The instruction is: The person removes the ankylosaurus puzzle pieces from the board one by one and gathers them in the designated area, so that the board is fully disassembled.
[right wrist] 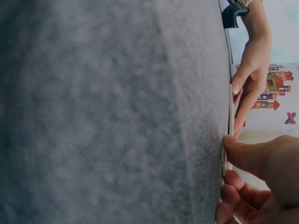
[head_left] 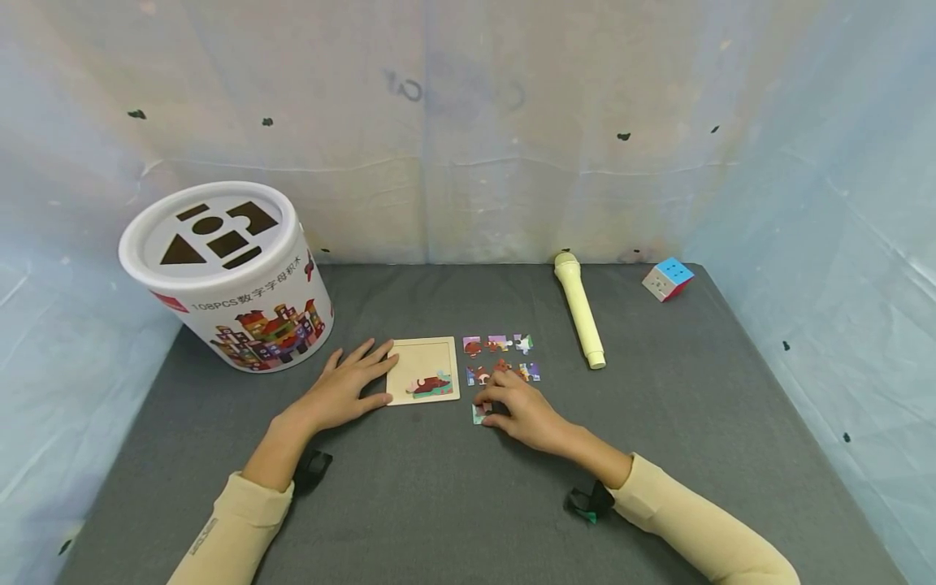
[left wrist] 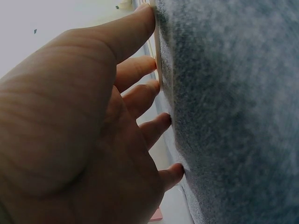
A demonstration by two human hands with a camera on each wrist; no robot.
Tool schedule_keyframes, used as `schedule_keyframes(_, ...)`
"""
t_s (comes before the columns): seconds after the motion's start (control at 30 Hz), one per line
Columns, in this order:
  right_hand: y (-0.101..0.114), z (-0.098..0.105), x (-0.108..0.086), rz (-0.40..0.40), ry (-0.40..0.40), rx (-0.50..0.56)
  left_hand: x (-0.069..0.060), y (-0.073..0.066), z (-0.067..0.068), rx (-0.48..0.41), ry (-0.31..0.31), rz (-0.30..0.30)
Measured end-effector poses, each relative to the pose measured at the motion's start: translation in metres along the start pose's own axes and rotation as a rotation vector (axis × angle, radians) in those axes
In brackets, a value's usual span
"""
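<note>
Your head view is moderately bright under soft, diffuse light, the sheet (head_left: 468,211) across the upper frame warm-tinted in the middle and bluer towards both sides, while a soft shadow edges the left sleeve (head_left: 237,528) at lower left. In your left wrist view, glare washes the upper left nearly white, your left hand (left wrist: 93,126) is dim, and the grey cloth (head_left: 409,504) at right is blurred. Your right wrist view blurs that cloth too, darkest along the left edge, with the upper right brightest.
</note>
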State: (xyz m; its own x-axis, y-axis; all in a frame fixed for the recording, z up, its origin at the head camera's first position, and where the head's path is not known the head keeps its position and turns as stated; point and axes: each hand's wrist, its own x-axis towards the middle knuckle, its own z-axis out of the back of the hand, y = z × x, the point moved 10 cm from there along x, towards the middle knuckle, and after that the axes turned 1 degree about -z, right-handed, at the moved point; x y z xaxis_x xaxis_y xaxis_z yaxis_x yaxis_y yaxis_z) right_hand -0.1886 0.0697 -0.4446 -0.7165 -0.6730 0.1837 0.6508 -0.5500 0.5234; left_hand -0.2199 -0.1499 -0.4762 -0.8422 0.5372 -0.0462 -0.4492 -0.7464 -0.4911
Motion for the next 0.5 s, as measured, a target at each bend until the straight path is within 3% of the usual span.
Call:
schedule_keyframes(0.3, -0.001, 0.001, 0.001, -0.005, 0.075, 0.068, 0.002, 0.001, -0.001, 0.008, 0.000, -0.006)
schedule_keyframes(0.5, 0.004, 0.007, 0.015, -0.001, 0.104, 0.116, 0.001, 0.002, -0.002, 0.008, 0.003, -0.006)
